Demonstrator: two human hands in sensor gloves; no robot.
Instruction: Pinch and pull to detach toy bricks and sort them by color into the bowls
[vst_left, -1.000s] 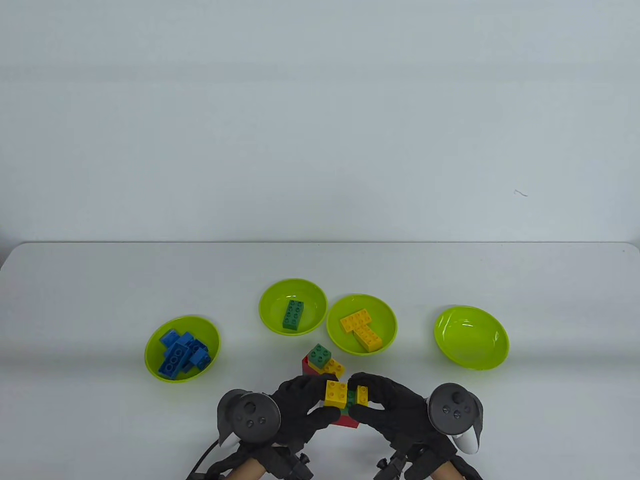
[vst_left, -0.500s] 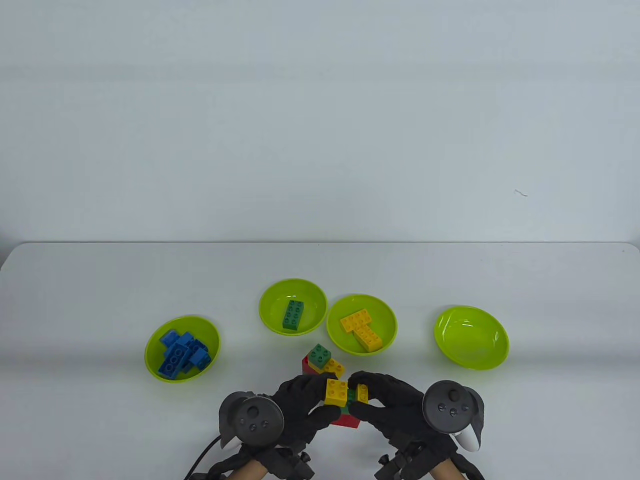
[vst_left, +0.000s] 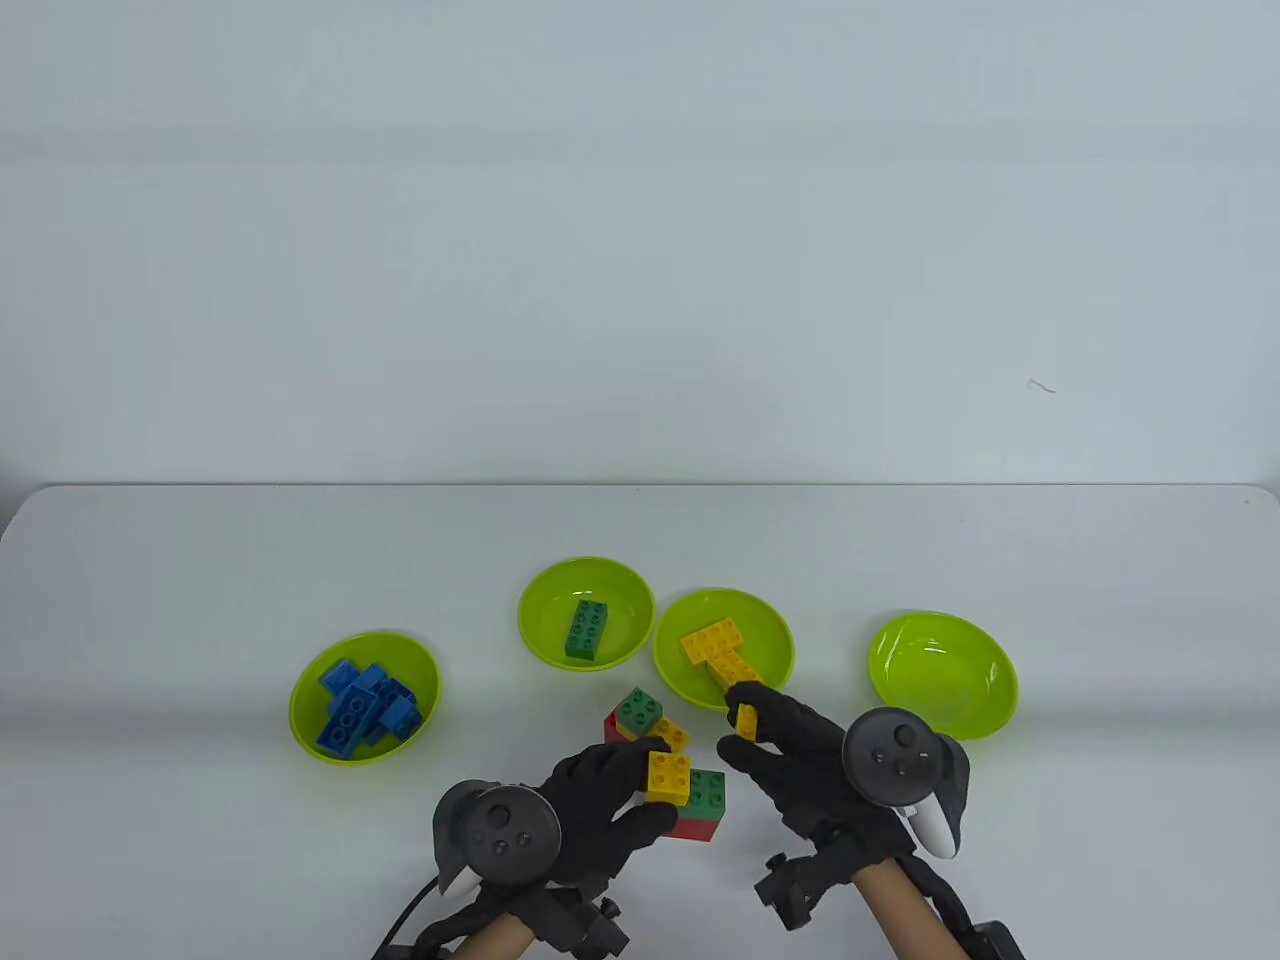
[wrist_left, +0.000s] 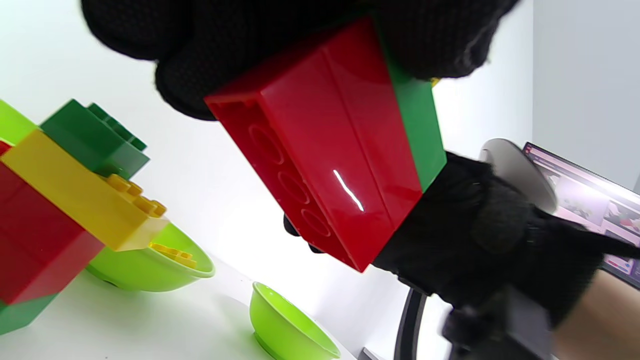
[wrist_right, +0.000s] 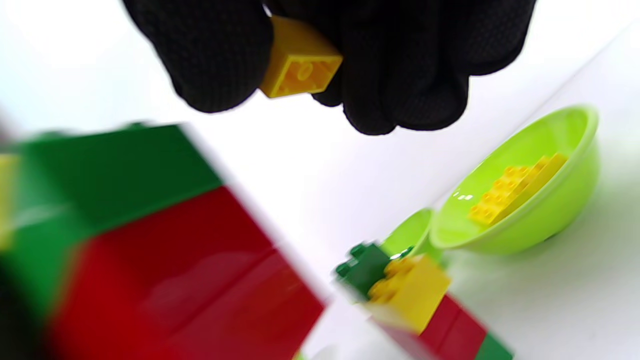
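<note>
White tabletop (vst_left: 200, 560) and a pale wall fill the background, with four lime bowls set beyond the hands. A small yellow brick (vst_left: 746, 720) is pinched between thumb and fingertips of the right hand (vst_left: 800, 760), free of the stack, just short of the yellow bowl (vst_left: 670, 650) that lies ahead of that hand and already holds yellow bricks. A stack of red, green and yellow bricks (vst_left: 690, 795) is gripped by the curled fingers of the left hand (vst_left: 590, 810), raised beside a second stack (vst_left: 640, 722) that stands on the table just past it. The step in hand is judged to be the drop: the brick should be carried forward over the bowl's middle and released low, so that it is not bounced off the rim. The held stack is best kept steady meanwhile, its remaining yellow brick (vst_left: 668, 776) turned toward the right hand for the next pinch.
</note>
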